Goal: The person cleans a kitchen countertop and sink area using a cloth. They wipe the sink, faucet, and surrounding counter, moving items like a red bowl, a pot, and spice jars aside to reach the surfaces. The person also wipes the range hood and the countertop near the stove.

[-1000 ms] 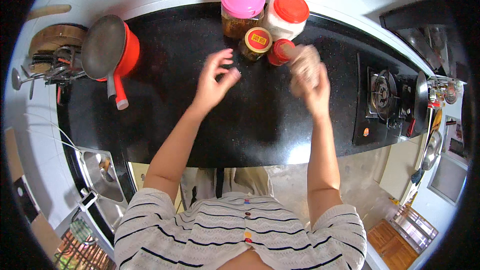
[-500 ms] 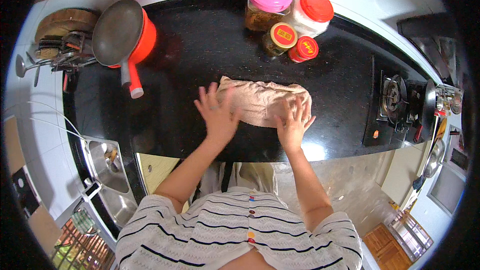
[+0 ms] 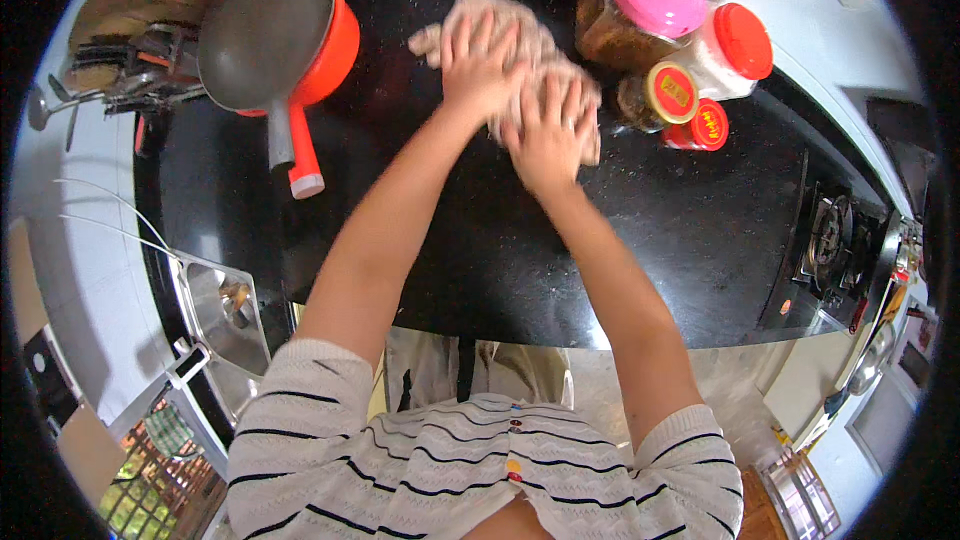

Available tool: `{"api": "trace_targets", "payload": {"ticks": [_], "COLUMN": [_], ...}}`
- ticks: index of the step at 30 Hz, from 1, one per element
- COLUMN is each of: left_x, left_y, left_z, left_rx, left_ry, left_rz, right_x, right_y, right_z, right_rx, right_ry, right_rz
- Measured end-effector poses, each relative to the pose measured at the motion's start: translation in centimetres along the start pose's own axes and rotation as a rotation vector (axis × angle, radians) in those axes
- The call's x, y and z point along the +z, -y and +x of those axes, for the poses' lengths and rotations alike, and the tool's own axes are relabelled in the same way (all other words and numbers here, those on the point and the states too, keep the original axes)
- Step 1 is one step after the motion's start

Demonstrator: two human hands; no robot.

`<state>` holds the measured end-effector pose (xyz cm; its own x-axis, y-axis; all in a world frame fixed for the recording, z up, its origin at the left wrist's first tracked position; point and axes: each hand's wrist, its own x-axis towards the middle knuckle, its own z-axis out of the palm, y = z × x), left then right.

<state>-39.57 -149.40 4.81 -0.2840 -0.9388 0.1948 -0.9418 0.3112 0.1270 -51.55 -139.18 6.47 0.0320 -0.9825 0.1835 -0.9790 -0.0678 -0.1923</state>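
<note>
Black counter: cloth, 4 jars

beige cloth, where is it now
The cloth lies upper centre in the head view, under the left hand and right hand, left of the pink-lidded jar.

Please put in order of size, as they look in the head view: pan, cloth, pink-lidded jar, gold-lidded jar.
1. Pan, cloth: too alike to rank; cloth is partly covered
2. Pink-lidded jar
3. Gold-lidded jar

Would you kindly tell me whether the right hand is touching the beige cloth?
Touching: the head view shows the right hand laid on the beige cloth, its fingers spread across the folds.
</note>
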Motion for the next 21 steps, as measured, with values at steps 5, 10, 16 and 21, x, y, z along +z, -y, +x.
{"api": "trace_targets", "payload": {"ticks": [5, 10, 16, 21], "left_x": [1.4, -2.9, -11.9, -10.9], "left_y": [2.2, 4.0, 8.6, 4.5], "left_z": [5.4, -9.5, -32.9, -38.5], "left_rx": [-0.04, -0.037, -0.008, -0.106], "left_ry": [-0.277, -0.25, 0.088, 0.263], "left_rz": [-0.028, -0.106, -0.116, 0.005], "right_x": [2.2, -0.2, -1.0, -3.9], "right_y": [1.8, 5.2, 14.3, 11.4], "right_z": [6.3, -3.9, -21.8, -23.4], "right_rx": [0.031, -0.22, -0.432, -0.411], "right_ry": [-0.117, 0.049, 0.231, 0.115], "right_rz": [-0.083, 0.062, 0.457, 0.479]}}
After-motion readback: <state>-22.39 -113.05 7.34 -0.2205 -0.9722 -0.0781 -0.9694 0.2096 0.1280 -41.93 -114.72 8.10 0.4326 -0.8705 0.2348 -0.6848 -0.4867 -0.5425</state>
